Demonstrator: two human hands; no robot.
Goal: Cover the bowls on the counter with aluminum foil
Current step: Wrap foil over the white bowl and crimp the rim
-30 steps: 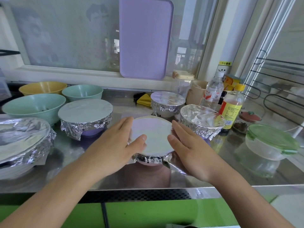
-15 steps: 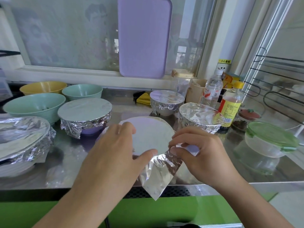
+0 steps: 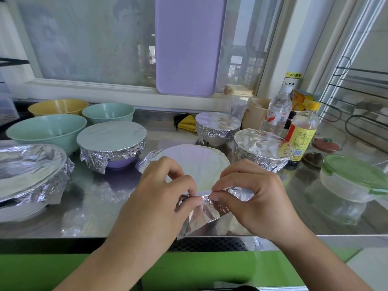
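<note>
Left hand: the left hand is sitting at lower centre of the frame, its thumb and curled fingers pinching the near edge of the foil sheet.
Right hand: the right hand is mirroring it just to the right, thumb and forefinger pinching the same crumpled edge; the two thumbs are almost meeting.
Foil sheet: it is lying smooth and flat over the centre bowl, while its loose near corner is hanging down past the edge of the counter.
Centre bowl: the bowl itself is hidden beneath the foil and the hands, so its colour cannot be told.
Covered bowls: a purple bowl left of centre is wearing a foil cap; a large white bowl at the left edge is wrapped likewise; a steel bowl behind the centre and another foil-topped bowl to its right are also wrapped.
Uncovered bowls: two green bowls, one large and one small, and a yellow bowl are standing open at upper left, near the window sill.
Counter: its steel surface is reflecting the bowls.
Background: a purple cutting board is leaning upright against the window at top centre.
Right side: a water bottle and a yellow-capped bottle are standing behind the right-hand foil-topped bowl; a clear container with a green lid is resting near the right edge.
</note>
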